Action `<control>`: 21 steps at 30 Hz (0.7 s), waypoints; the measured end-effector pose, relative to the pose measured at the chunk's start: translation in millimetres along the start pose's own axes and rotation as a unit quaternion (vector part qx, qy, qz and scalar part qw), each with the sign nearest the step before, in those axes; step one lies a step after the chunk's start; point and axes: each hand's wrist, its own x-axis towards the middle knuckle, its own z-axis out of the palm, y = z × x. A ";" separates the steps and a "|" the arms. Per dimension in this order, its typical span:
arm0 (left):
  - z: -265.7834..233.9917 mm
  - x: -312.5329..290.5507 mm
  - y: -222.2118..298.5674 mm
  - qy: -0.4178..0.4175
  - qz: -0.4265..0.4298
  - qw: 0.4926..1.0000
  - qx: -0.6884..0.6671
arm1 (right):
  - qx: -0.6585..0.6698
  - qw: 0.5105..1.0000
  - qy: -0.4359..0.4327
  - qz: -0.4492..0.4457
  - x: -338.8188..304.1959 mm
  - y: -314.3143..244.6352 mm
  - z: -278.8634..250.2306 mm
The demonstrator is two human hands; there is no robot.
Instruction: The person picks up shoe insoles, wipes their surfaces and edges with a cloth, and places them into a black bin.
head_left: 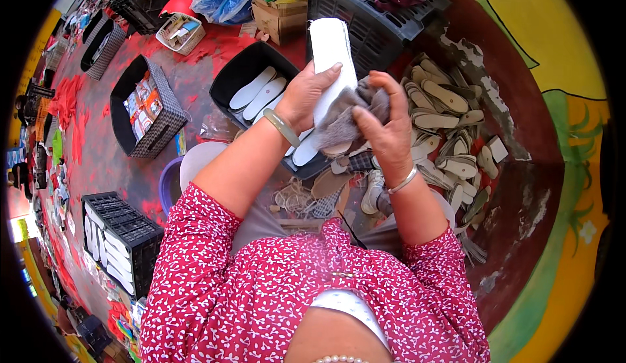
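Note:
My left hand (305,95) grips a white shoe sole (331,40), its thumb lying along the face and its long end pointing away from me. Bunched in the fingers of my right hand (390,125) is a grey cloth (345,116), which lies against the lower part of the sole and hides it there. Beneath both hands stands a black bin (225,82) with several white soles (266,95) lying in it side by side. The bin's near right part is covered by my hands and the cloth.
Piled soles (450,108) lie on the right against a dark red wall (521,187). A black crate (352,24) stands ahead. On the left are a woven basket (163,128) with packets and another black crate (147,232) of white soles. Tangled string (297,196) lies near my knees.

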 end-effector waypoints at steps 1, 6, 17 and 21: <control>0.5 -1.0 1.0 -0.009 -0.013 1.000 -0.011 | -0.074 0.996 -0.012 -0.045 -1.7 -4.4 0.5; 16.5 -11.5 -11.8 -0.141 -0.111 0.983 0.043 | -0.076 0.991 0.091 -0.067 16.8 12.9 -21.2; 16.3 -14.2 -14.8 -0.110 -0.093 0.986 0.078 | -0.002 0.997 0.071 -0.037 22.9 28.9 -25.7; 7.3 -5.7 -4.6 -0.071 -0.059 0.995 0.040 | 0.071 0.997 0.008 0.015 9.6 5.5 -16.1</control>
